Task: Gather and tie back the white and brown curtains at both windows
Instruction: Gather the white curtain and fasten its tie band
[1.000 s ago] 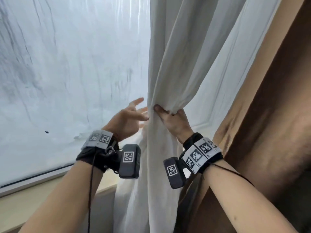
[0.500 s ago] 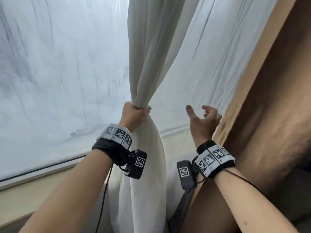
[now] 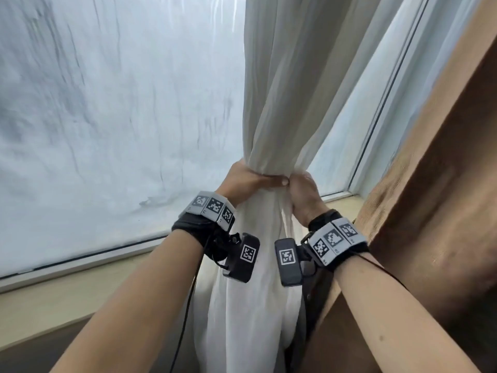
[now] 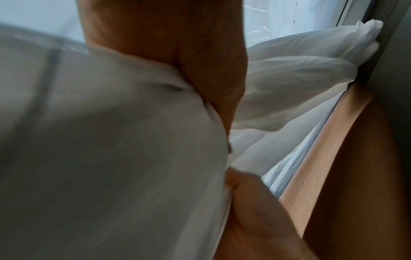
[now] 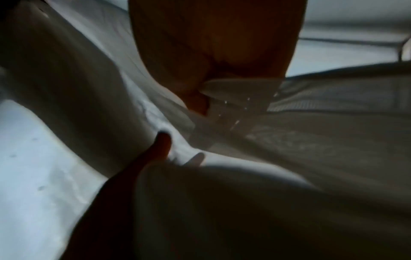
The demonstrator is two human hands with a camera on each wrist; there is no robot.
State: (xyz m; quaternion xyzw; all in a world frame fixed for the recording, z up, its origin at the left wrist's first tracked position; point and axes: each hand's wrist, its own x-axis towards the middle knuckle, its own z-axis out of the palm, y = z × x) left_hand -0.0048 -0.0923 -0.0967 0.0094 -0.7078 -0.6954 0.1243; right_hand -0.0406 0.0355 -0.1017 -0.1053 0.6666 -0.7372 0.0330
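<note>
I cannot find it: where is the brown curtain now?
In the head view, the brown curtain hangs at the right edge, beside the right hand.

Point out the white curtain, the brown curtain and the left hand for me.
white curtain [image 3: 271, 109], head view, on the gathered folds above the hands.
brown curtain [image 3: 443, 184], head view, on its broad face at right.
left hand [image 3: 247, 181], head view, on its back.

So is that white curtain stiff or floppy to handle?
Probably floppy: the white curtain pinches narrow where the left hand and right hand grip it, then billows below. Likely light, since daylight glows through it.
</note>
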